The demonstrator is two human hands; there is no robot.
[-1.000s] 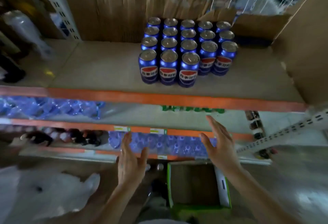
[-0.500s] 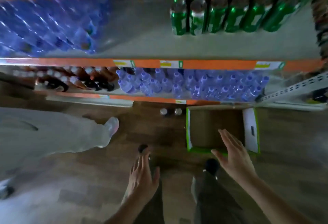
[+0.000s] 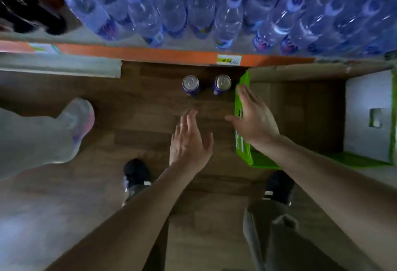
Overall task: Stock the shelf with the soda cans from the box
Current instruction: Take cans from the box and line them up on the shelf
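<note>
Two blue soda cans stand upright on the wooden floor, one on the left (image 3: 190, 84) and one on the right (image 3: 223, 83), just in front of the lowest shelf's orange edge (image 3: 150, 53). To their right sits the green cardboard box (image 3: 241, 120), open on top, with no cans visible inside. My left hand (image 3: 189, 139) hovers open below the left can, fingers straight, holding nothing. My right hand (image 3: 253, 118) is open over the box's left wall, fingertips near the right can, touching neither can.
Several clear water bottles with blue caps (image 3: 199, 9) fill the bottom shelf above. Another person's leg and pale shoe (image 3: 75, 120) stand at the left. My own dark shoes, the left (image 3: 136, 173) and the right (image 3: 279, 185), are on the floor below the hands.
The view has dropped from the upper shelf of stocked cans to the floor. Both hands have come down and forward toward the two cans beside the box, still holding nothing.
</note>
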